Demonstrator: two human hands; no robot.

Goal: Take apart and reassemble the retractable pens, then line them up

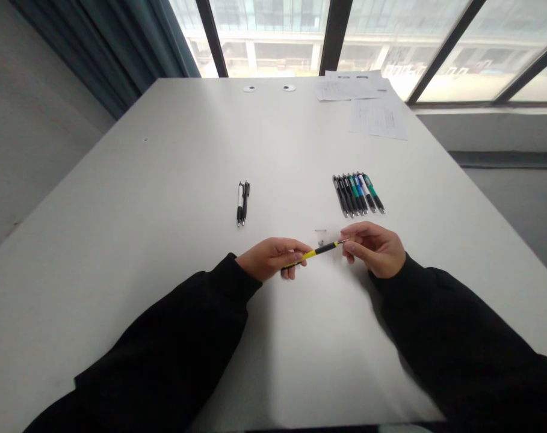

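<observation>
A yellow-and-black pen (317,252) lies across the gap between my hands, held above the white table (165,180). My left hand (271,258) grips its yellow end between thumb and fingers. My right hand (375,249) pinches the narrow metal tip between its fingertips. A small clear part with a grey bit (320,237), perhaps a pen piece, rests on the table just beyond the pen. Farther off lie a pair of black-and-white pens (242,203) and a row of several black, green and blue pens (358,194).
Printed papers (358,85) lie at the table's far end, next to a pair of small white discs (268,88). Large windows (273,36) stand behind the table, with a dark curtain (97,42) at the left. The table's side edges run down both sides of the view.
</observation>
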